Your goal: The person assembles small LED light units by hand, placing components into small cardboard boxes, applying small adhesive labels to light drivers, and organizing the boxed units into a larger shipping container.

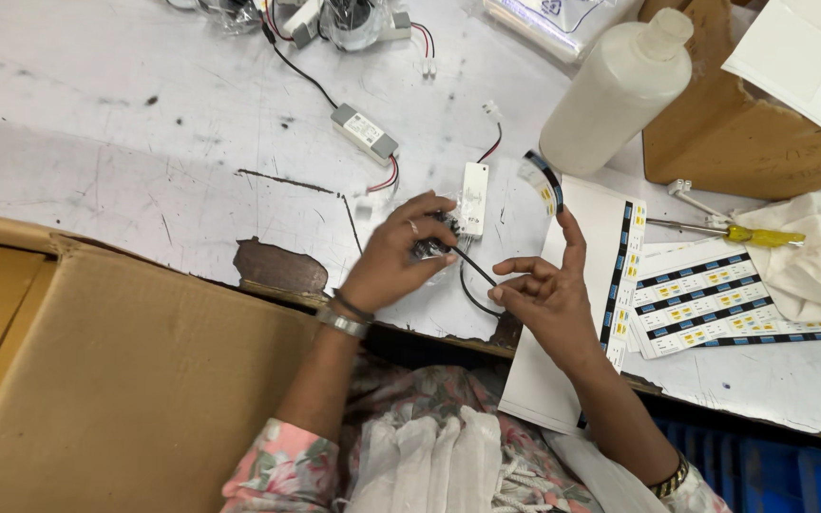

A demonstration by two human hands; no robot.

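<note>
Where worn white worktable (144, 123) shows — hands (401, 252) grip black cable (472, 266).

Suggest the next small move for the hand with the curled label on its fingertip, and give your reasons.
Probably the right hand should bring the curled black-edged sticker label on its fingertip across to the small white rectangular plastic module. The left hand already steadies the black cable right beside that module, and the label is peeled free of the white sticker sheet.

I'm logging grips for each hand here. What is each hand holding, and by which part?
The left hand pinches a black cable at its end near the white module. The right hand carries a curled label stuck on its raised fingertip.
</note>
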